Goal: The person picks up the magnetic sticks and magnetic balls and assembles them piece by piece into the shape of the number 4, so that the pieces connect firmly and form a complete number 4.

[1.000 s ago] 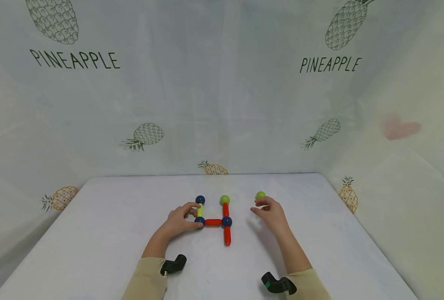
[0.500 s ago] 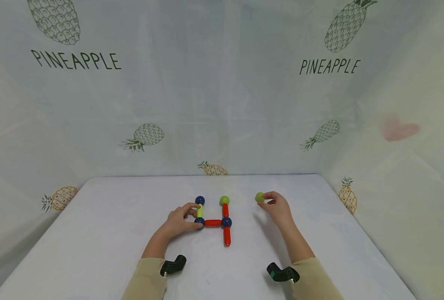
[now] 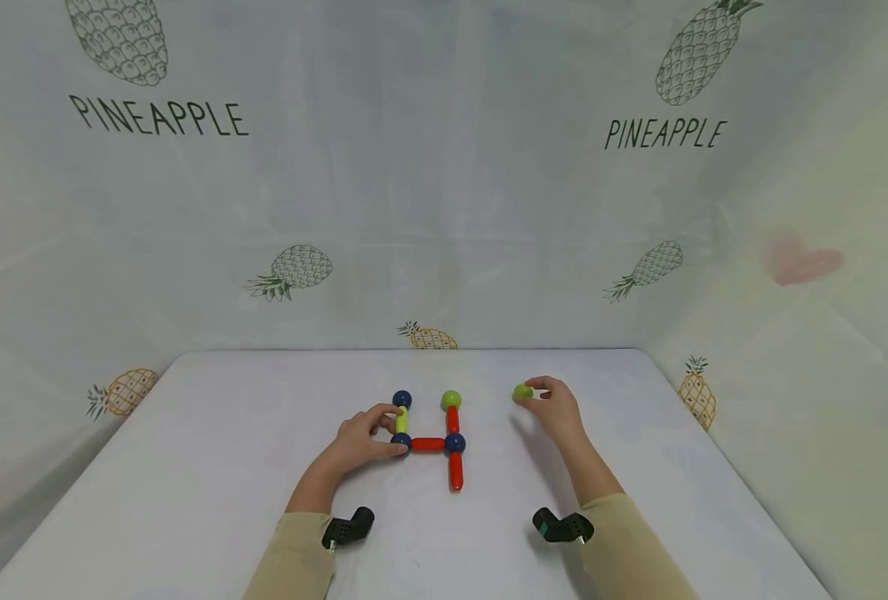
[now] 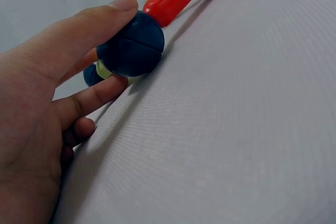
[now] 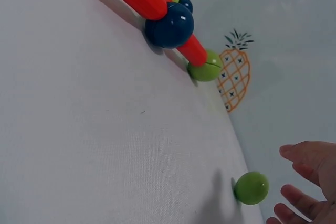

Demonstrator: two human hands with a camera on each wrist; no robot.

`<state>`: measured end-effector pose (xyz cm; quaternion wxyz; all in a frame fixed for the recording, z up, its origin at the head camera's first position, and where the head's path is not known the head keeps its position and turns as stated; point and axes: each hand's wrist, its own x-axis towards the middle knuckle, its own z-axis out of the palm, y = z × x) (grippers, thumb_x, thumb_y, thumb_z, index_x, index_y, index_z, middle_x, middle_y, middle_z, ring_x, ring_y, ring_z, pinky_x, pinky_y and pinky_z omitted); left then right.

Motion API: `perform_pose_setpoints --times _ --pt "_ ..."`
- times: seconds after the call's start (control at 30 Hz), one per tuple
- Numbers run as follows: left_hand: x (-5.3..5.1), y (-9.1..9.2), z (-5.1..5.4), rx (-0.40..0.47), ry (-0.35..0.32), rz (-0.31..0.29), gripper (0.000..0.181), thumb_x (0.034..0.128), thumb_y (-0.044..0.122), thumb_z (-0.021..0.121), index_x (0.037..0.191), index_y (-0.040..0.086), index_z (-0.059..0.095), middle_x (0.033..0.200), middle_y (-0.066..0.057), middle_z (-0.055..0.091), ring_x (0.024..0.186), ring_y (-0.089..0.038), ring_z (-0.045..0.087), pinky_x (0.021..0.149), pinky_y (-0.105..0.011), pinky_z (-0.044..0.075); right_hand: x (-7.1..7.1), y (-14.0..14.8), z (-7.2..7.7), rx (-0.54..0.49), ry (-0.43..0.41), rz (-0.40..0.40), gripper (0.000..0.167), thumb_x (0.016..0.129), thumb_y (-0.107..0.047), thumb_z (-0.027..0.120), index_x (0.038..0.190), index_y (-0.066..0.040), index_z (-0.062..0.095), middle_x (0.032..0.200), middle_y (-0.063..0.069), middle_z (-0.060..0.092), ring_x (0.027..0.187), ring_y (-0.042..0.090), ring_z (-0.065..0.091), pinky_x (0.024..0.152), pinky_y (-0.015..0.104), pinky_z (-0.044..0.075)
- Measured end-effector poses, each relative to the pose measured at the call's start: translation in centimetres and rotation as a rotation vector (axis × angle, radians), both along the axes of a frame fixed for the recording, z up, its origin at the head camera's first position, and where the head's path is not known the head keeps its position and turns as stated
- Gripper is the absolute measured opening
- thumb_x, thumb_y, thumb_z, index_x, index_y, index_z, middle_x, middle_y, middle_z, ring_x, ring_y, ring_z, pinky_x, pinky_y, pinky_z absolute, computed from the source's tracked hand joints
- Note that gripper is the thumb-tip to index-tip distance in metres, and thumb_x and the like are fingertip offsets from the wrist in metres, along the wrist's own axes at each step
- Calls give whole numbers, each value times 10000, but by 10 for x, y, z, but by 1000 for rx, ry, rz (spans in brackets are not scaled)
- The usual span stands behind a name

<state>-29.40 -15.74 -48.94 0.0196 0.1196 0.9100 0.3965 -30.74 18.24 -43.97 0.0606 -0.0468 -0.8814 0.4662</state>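
A toy frame of balls and rods lies on the table. My left hand [image 3: 361, 439] pinches its near-left blue ball [image 4: 131, 44], the thumb on one side and a finger against the other. From that ball a yellow-green rod [image 3: 401, 423] runs back to another blue ball [image 3: 402, 399]. A red rod [image 3: 428, 445] leads right to a third blue ball [image 3: 455, 443], which joins a red rod [image 3: 453, 419] topped by a green ball [image 3: 451, 399] and a near red rod [image 3: 456, 472]. My right hand [image 3: 556, 408] reaches beside a loose green ball [image 5: 252, 188]; the right wrist view shows a gap between them.
The white tabletop [image 3: 212, 475] ends at a back edge, where a pale cloth with pineapple prints [image 3: 432, 338] hangs. Black wrist cameras [image 3: 348, 527] sit on both forearms near the beige sleeves [image 3: 294, 554].
My right hand has moved slightly right and back around the loose green ball, uncovering more of it. The left hand and the toy frame have stayed put.
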Motion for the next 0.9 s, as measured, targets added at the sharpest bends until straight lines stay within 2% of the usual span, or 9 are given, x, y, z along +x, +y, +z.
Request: perform_pose_setpoints --times 0.3,0.53,0.77,0.9 --pt "-2 -1 -3 7 -7 0 595 735 369 855 1248 223 592 952 139 585 914 -153 441 818 -406 347 -8 3 -4 -18 -14 3 419 890 -152 705 1258 11 590 1319 214 528 1207 378 450 909 508 418" --pt "-2 -1 -3 13 -5 -3 607 734 383 853 1258 223 591 959 137 586 923 -159 446 828 -417 352 -14 1 -11 -11 -23 -5 384 884 -154 712 1203 29 603 1245 207 569 1148 366 486 885 484 428" --pt "-1 -2 -1 15 3 -9 595 738 379 850 1248 218 590 956 142 587 927 -161 457 837 -430 353 -18 0 -15 -27 -35 -5 381 880 -141 707 1200 39 605 1274 221 556 1181 384 474 929 510 408" --pt "0 -2 -3 19 5 -16 588 739 381 849 1242 218 592 953 144 586 930 -161 462 845 -437 350 -21 -1 -16 -25 -26 1 381 877 -127 704 1201 45 601 1270 230 552 1156 382 483 910 501 416"
